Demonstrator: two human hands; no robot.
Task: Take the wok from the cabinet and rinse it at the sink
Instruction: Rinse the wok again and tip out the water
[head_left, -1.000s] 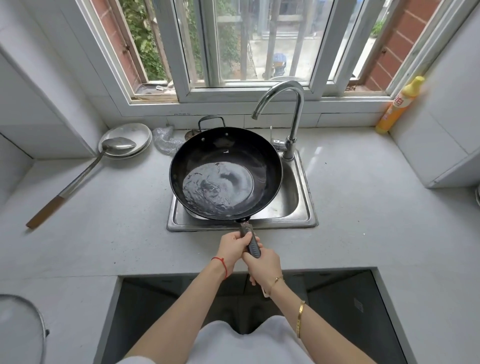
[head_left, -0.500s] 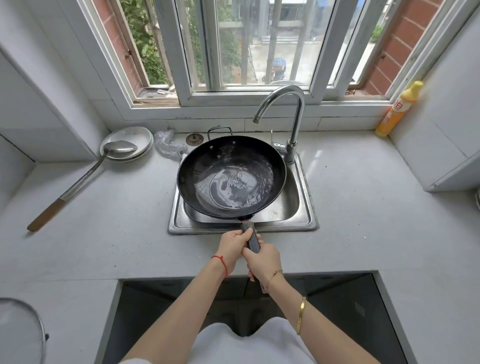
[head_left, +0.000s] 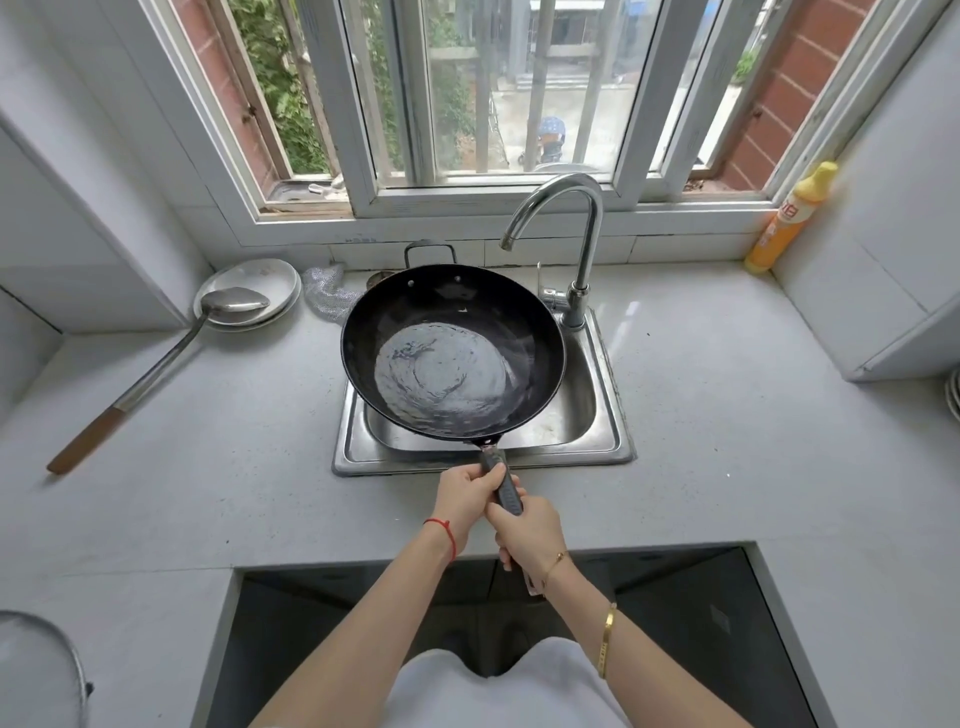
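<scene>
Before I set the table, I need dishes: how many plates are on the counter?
2 visible: white plates stacked in the back left corner, with the ladle bowl resting on the top one. More may sit hidden underneath, and something stack-like shows at the right edge.

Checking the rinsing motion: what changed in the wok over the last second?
The water swirled from the wok's near-left side to the far right, then back to centre. Both hands, left and right, kept gripping the handle over the sink.
</scene>
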